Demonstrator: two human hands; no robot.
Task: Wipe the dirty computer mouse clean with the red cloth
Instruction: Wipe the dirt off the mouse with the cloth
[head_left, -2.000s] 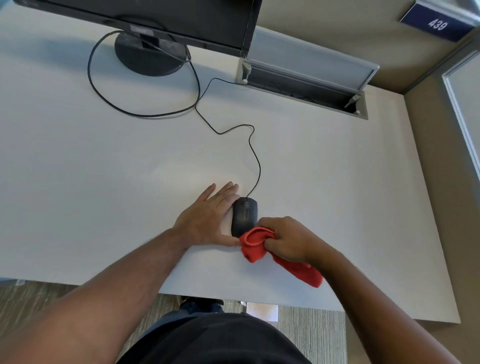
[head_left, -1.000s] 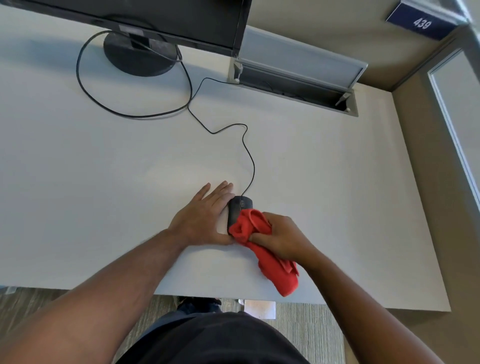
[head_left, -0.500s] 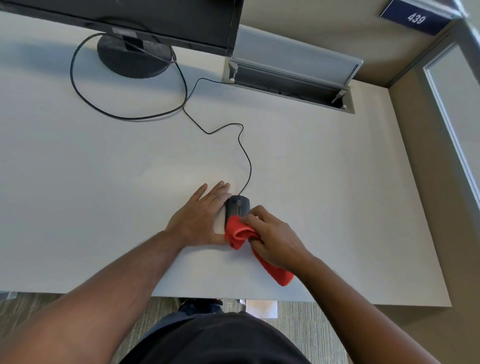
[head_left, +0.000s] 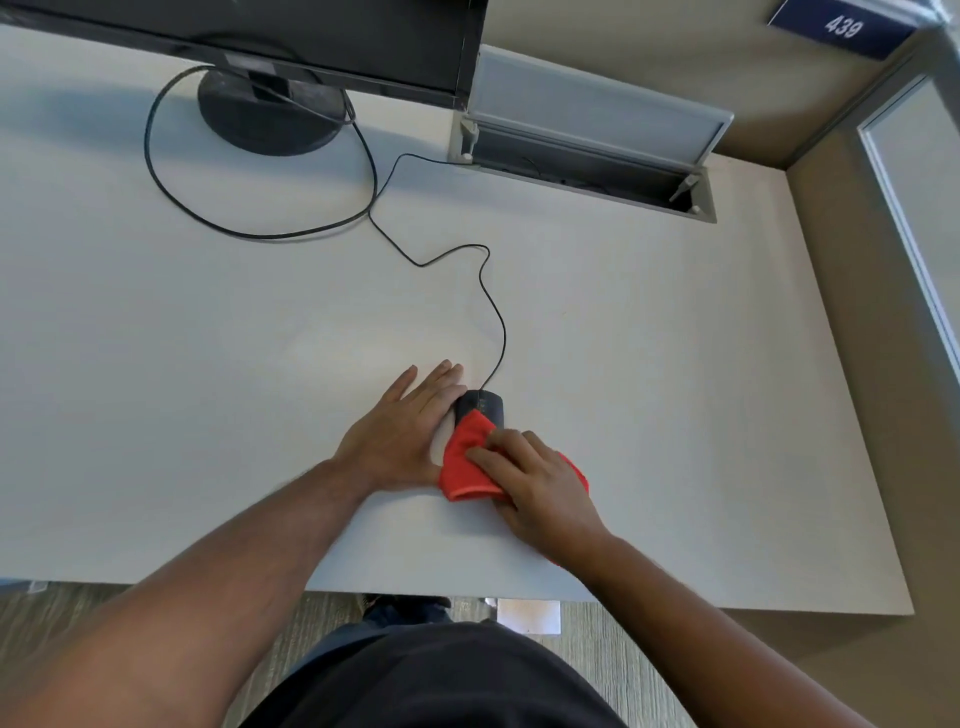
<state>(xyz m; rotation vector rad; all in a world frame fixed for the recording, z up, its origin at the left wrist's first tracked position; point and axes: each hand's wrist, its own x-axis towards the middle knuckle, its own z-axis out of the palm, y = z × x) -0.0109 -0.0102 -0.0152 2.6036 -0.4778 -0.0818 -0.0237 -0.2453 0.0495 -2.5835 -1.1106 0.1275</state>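
A black wired computer mouse (head_left: 484, 404) lies near the front of the white desk (head_left: 208, 364); only its front end shows. The red cloth (head_left: 465, 457) covers the mouse's rear half. My right hand (head_left: 530, 480) presses flat on the cloth, fingers pointing left and forward over the mouse. My left hand (head_left: 400, 434) lies flat on the desk, fingers together, its edge against the left side of the mouse.
The thin black mouse cable (head_left: 493, 317) curls back toward the round monitor stand (head_left: 270, 117) at the far left. An open grey cable hatch (head_left: 587, 156) sits at the back of the desk. A beige wall runs along the right side.
My right hand has spread the cloth flatter over the mouse's rear and slid it toward me and left. The left hand stays against the mouse's side.
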